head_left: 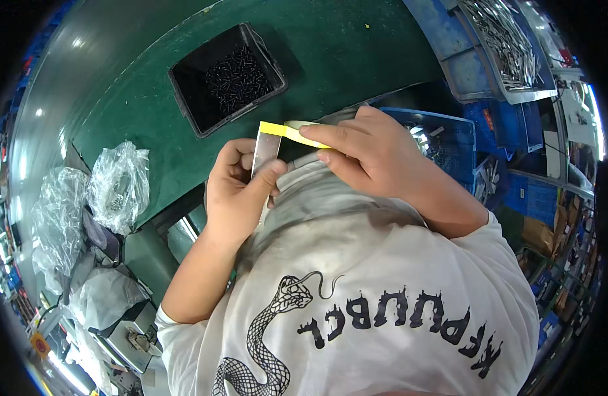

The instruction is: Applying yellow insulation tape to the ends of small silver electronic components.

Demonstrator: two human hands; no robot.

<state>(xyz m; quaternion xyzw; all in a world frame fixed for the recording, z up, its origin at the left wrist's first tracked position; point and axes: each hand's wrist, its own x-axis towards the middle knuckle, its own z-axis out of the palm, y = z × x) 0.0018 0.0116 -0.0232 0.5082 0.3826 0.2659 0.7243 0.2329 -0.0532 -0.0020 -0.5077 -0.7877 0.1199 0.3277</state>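
Observation:
My left hand [232, 198] is closed around a flat, silvery metal strip [267, 148], its thumb pressed on the face. The strip stands up from the fingers, and its lower part is partly hidden by them. Across its top end lies bright yellow tape [273, 129], running to the right into my right hand [383, 155]. There the index finger and thumb are closed on the tape, which shows a paler side near the fingertips. Whether a roll sits inside the right hand cannot be made out.
Beyond my hands, a black bin [228, 79] of small dark parts stands on the green table [343, 46]. Clear plastic bags [119, 185] lie at the left. Blue crates [442, 132] stand at the right, and a grey-blue bin [505, 49] holds long metal pieces.

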